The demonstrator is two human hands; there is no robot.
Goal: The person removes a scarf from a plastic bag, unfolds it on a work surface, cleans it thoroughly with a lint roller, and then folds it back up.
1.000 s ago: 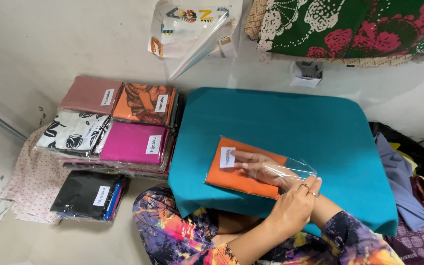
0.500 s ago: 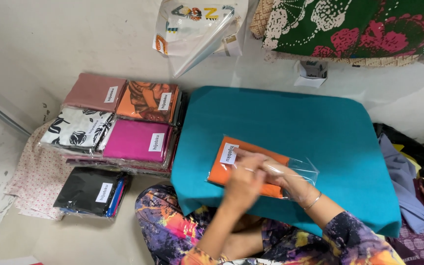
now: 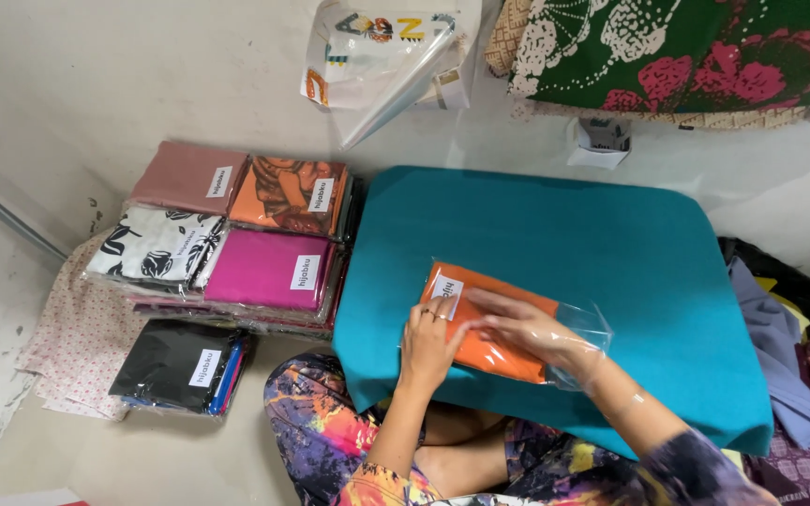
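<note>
An orange folded cloth (image 3: 492,352) lies in a clear plastic bag (image 3: 585,327) on a teal padded surface (image 3: 564,234) in front of me. My left hand (image 3: 427,343), with a ring on one finger, rests flat on the left end of the packet, beside its white label (image 3: 446,295). My right hand (image 3: 520,327) lies across the cloth, and the bag's loose open end covers my wrist. Both hands touch the packet.
To the left is a stack of bagged cloths: dusty pink (image 3: 189,176), orange print (image 3: 291,192), black-and-white print (image 3: 152,245), magenta (image 3: 269,270). A black packet (image 3: 176,365) lies on the floor. A bundle of clear bags (image 3: 382,56) sits at the back, and loose fabric (image 3: 785,347) at right.
My left hand has come over from the right and settled on the packet's left end. My right hand has slid along the cloth, further into the bag.
</note>
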